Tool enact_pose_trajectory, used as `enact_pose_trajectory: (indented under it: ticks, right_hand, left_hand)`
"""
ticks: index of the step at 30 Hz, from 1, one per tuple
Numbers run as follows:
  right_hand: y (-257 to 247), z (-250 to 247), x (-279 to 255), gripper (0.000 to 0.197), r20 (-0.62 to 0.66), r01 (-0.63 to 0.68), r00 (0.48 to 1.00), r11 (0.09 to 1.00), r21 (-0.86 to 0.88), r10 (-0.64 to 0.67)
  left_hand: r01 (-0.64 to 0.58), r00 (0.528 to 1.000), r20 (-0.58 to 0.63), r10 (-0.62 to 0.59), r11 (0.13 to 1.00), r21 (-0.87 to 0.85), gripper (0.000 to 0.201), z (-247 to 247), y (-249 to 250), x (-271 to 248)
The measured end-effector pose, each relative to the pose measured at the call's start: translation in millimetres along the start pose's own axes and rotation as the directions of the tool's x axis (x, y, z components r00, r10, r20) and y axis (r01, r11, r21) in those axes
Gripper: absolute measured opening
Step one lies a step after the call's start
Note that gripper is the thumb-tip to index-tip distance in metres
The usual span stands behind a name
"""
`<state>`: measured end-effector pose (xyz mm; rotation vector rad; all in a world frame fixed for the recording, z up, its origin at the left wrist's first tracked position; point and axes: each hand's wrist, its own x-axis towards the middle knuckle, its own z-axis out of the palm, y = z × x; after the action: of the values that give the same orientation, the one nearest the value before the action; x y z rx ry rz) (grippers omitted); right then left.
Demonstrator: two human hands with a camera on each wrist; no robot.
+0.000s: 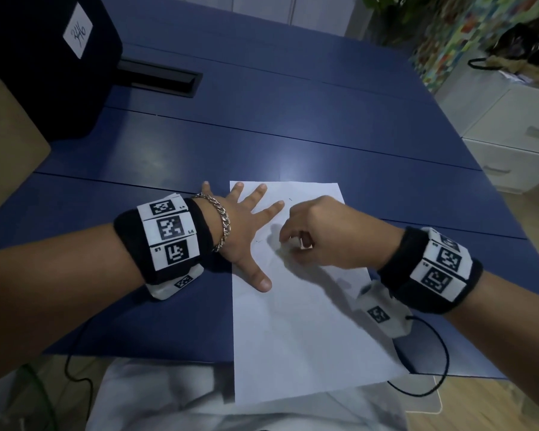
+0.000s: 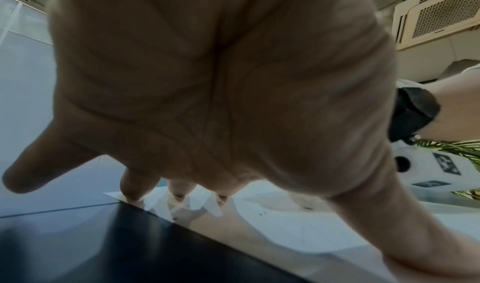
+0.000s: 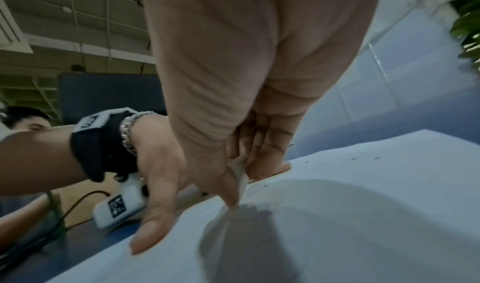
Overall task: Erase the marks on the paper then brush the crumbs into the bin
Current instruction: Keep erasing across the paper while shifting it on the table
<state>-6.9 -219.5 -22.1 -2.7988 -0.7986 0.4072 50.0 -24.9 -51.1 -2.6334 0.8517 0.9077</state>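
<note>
Upper left of the head view: tall black box-shaped bin [image 1: 38,66] with a white paper label, sitting on the dark blue panelled table [image 1: 262,119], well apart from the work area. No brush showing in any view.

Lower-left centre: left hand [image 1: 240,225] is lying flat with fingers spread, thumb and three fingertips pressing on the left edge of the thin white paper sheet [image 1: 299,321]; the little finger is resting on the table beside it. The left wrist view confirms it: left-hand fingertips [image 2: 179,195] are bearing down near the sheet's corner.

Centre of the head view: the sheet is lying flat on the table, its near end overhanging the table edge towards the person's lap. A few small dark marks [image 3: 363,158] are showing on it in the right wrist view, towards the right edge; whether any are crumbs, can't tell.

Right of centre: right hand [image 1: 321,234] is curling its fingers and thumb round a small white block eraser [image 1: 304,242], tip down on the sheet.

Handling, my read: the sheet is light, floppy and prone to sliding or creasing under rubbing, so the flat hand is needed close beside the rubbed spot. The eraser is small, slightly soft and grippy; pinching it low near the working end should be giving best control. Crumbs will be near weightless, so sweep gently.
</note>
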Motion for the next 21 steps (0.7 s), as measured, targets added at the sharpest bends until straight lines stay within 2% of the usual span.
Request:
enact_pose_trajectory:
  ticks: [4,6,9,14,16,18,19,21]
  right_hand:
    - [17,-3,12,0.014,-0.127,-0.104,0.987,0.994,-0.031,0.099]
    - [10,1,12,0.011,-0.11,-0.061,0.992,0.998,-0.019,0.058]
    - [-3,1,6,0.005,-0.012,0.045,0.999,0.999,0.019,-0.045]
    - [13,-2,18,0.01,-0.132,-0.058,0.99,0.997,-0.043,0.052]
    - [4,2,15,0.014,-0.109,-0.007,0.994,1.0,-0.013,0.006]
    - [-5,2,9,0.012,-0.033,0.05,0.998,0.999,0.021,-0.049]
    - [-4,0,9,0.01,-0.018,0.04,0.999,0.999,0.007,-0.04]
    - [10,-4,15,0.012,-0.067,-0.045,0.997,0.998,-0.043,0.043]
  left_hand:
    - [0.001,1.0,0.001,-0.001,1.0,-0.01,0.155,-1,1,0]
    - [0.008,1.0,0.008,-0.008,1.0,-0.013,0.154,-1,1,-1]
    - [0.01,1.0,0.015,-0.01,1.0,0.0,0.154,-1,2,0]
    - [-0.003,1.0,-0.003,0.003,1.0,-0.014,0.155,0,-1,0]
    - [-0.006,1.0,-0.003,0.006,1.0,-0.014,0.154,0,-2,-1]
    - [-0.007,1.0,-0.005,0.007,1.0,-0.008,0.153,1,-2,0]
    - [-0.005,1.0,-0.008,0.005,1.0,-0.008,0.154,1,-1,0]
    - [-0.004,1.0,-0.015,0.004,1.0,-0.01,0.155,1,-1,1]
